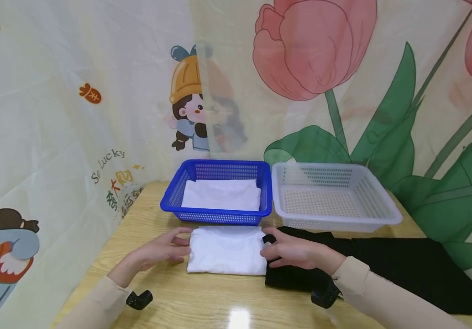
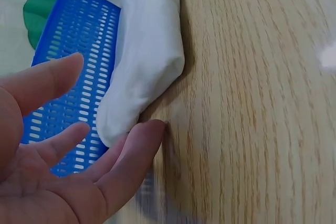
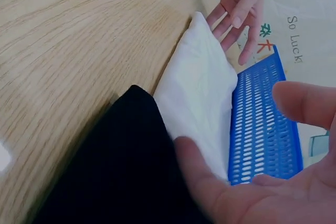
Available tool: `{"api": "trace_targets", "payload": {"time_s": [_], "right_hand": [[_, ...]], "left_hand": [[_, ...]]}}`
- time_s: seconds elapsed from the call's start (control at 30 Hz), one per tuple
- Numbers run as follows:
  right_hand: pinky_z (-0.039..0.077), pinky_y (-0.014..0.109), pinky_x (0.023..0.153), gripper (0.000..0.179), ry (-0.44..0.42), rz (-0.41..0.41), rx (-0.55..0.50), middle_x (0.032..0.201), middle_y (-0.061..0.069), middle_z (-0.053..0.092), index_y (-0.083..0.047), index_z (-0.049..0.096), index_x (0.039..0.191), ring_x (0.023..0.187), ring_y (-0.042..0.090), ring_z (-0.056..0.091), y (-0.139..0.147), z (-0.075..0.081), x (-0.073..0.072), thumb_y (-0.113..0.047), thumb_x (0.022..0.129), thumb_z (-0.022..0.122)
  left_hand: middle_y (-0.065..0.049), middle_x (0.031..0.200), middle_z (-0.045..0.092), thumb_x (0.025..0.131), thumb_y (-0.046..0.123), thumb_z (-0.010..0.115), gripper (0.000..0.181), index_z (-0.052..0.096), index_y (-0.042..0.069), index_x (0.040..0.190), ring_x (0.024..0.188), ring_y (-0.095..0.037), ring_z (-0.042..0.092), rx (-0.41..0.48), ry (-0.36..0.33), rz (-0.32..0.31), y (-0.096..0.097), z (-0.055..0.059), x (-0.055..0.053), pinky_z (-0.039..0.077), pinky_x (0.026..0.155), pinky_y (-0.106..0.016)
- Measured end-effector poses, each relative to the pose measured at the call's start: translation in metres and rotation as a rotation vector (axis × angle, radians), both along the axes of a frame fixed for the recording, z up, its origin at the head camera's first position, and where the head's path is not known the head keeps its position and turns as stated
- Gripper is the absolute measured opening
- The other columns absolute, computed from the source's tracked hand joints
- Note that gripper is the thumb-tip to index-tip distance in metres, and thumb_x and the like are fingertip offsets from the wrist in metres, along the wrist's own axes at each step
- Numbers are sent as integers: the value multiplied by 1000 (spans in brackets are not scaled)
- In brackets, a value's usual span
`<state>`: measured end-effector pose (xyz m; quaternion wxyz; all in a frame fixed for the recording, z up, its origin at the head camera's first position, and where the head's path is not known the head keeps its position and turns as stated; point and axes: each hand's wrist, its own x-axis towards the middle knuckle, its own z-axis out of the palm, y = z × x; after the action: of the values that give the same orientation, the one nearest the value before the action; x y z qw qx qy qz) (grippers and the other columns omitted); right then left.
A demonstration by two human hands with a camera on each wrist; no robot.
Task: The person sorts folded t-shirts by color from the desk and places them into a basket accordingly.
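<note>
A folded white cloth [image 1: 227,250] lies flat on the wooden table in front of the blue basket [image 1: 215,215]. At its left edge is my left hand [image 1: 163,248], fingers spread and loosely bent, with fingertips right at the fabric. The left wrist view shows the thumb apart from the fingers and the cloth's folded side [image 2: 149,40] beyond them. My right hand [image 1: 295,250] is at the opposite edge, thumb and fingers apart, over the end of a black cloth [image 1: 404,265]. In the right wrist view, one fingertip overlaps the border between the white cloth [image 3: 194,93] and the black cloth [image 3: 126,166].
Another folded white cloth [image 1: 221,194] lies inside the blue basket. Right beside it stands a white basket [image 1: 338,221] with nothing in it. The black cloth spreads across the table's right side. Behind the table [image 1: 195,301] hangs a printed curtain [image 1: 236,27].
</note>
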<state>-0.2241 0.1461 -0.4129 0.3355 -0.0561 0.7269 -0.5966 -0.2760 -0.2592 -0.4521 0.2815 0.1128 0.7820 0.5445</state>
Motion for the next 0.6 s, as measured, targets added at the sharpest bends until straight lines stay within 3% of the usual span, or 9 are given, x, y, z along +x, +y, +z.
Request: {"api": "trace_targets", "payload": {"time_s": [0.17,0.4,0.53,0.6], "right_hand": [[48,60,111,97,-14,-51,11,160,32,34,-7,8,169,138,47,51,-18,-9,-6,-17,98,73],[42,64,115,91,-44,-67,-82,155,33,37,-6,12,169,141,47,47,-41,-23,-10,-9,99,69],[42,68,113,89,-59,-136,-134,160,34,28,-8,14,169,145,54,41,-48,-27,-11,-5,97,67],[45,66,111,88,-60,-169,-164,160,34,27,-9,15,169,141,52,46,-51,-27,-12,-3,96,65]], "left_hand": [[-35,149,43,101,20,76,79,31,3,163,125,-32,61,-4,-17,-12,2,0,-3,57,103,-47],[-32,149,42,100,23,77,76,36,7,162,122,-30,60,-85,-19,52,-9,-3,-4,58,99,-44],[-32,150,40,100,21,76,77,34,6,163,121,-30,61,-58,-47,70,-16,-4,-6,58,100,-45],[-31,150,39,101,22,76,77,33,6,163,121,-29,61,-31,-56,63,-17,-4,-8,57,102,-45]]}}
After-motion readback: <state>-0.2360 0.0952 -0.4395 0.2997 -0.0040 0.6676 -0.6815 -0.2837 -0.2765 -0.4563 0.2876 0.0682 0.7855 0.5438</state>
